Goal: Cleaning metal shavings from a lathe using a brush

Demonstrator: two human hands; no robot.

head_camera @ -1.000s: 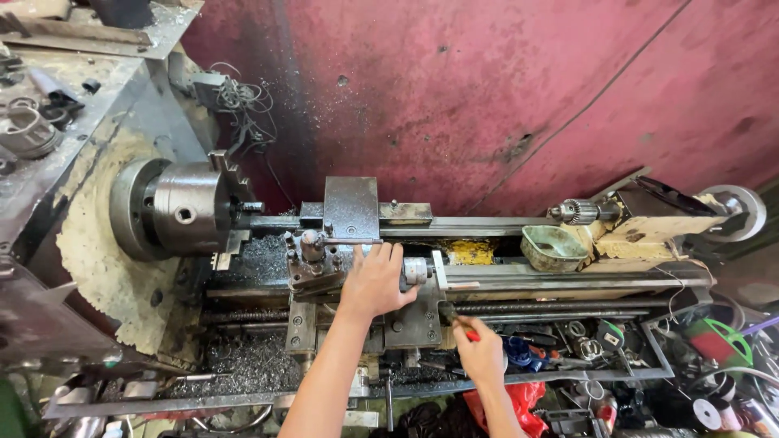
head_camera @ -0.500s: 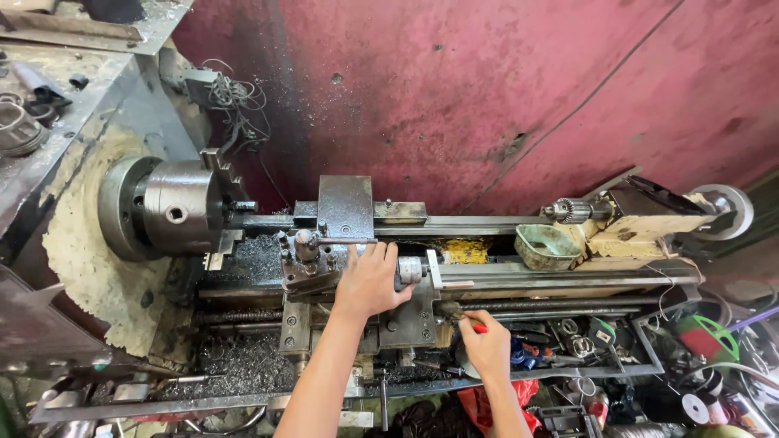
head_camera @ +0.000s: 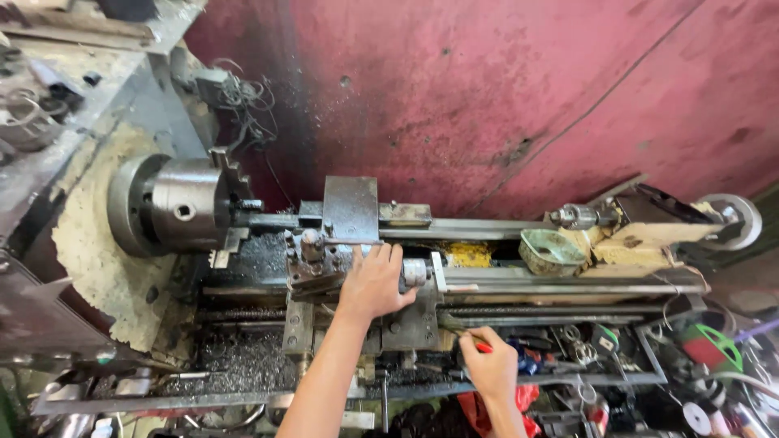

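Lathe carriage [head_camera: 357, 268] sits mid-bed, right of the steel chuck [head_camera: 174, 207]. Your left hand [head_camera: 373, 284] lies flat on it, fingers spread, beside the small dial [head_camera: 414, 272]. Your right hand [head_camera: 488, 365] pinches a red-handled tool [head_camera: 482, 346] above the cluttered tray [head_camera: 617, 381].

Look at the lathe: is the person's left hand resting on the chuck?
No: the left hand lies on the carriage, apart from the chuck.

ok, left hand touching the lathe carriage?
Touching. Head view shows the left hand lying flat on the lathe carriage, fingers spread over its top.
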